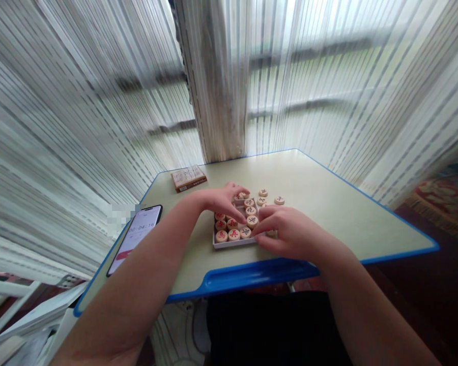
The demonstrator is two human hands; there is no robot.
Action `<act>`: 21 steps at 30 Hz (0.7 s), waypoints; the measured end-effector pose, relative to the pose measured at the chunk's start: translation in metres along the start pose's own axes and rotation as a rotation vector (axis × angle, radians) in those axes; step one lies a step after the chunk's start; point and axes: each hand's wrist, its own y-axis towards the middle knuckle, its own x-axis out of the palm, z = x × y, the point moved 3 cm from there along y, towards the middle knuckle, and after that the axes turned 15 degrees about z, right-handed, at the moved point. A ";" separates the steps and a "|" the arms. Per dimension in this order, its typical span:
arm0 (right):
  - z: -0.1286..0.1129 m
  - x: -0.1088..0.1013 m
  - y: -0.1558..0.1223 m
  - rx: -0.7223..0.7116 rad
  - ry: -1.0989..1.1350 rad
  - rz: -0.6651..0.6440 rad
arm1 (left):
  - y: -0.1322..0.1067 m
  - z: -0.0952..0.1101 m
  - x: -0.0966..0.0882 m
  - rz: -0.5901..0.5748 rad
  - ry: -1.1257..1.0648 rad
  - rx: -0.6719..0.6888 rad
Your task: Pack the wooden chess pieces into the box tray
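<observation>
A shallow white box (231, 243) on the desk holds several round wooden chess discs (233, 234) with red and dark characters. My left hand (223, 199) reaches over the box's far edge, fingers curled down onto the discs there. My right hand (290, 232) rests on the box's right side, fingers pressed together at a disc (252, 220). Three loose discs (279, 200) lie on the desk just beyond the box. Whether either hand grips a disc is hidden by the fingers.
The desk (328, 203) is beige with a blue rim and a blue front groove (248, 277). A phone (135, 237) with a lit screen lies at the left edge. A small printed box lid (188, 178) sits at the far left. Sheer curtains (99, 101) hang behind.
</observation>
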 end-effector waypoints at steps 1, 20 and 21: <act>0.000 0.000 0.000 -0.002 0.002 -0.003 | 0.000 0.001 0.001 -0.010 0.016 -0.003; 0.000 0.003 0.002 -0.003 -0.023 0.006 | 0.001 0.001 0.006 -0.001 0.047 0.037; 0.000 0.003 0.002 -0.002 -0.025 0.005 | 0.001 0.001 0.006 -0.001 0.039 0.036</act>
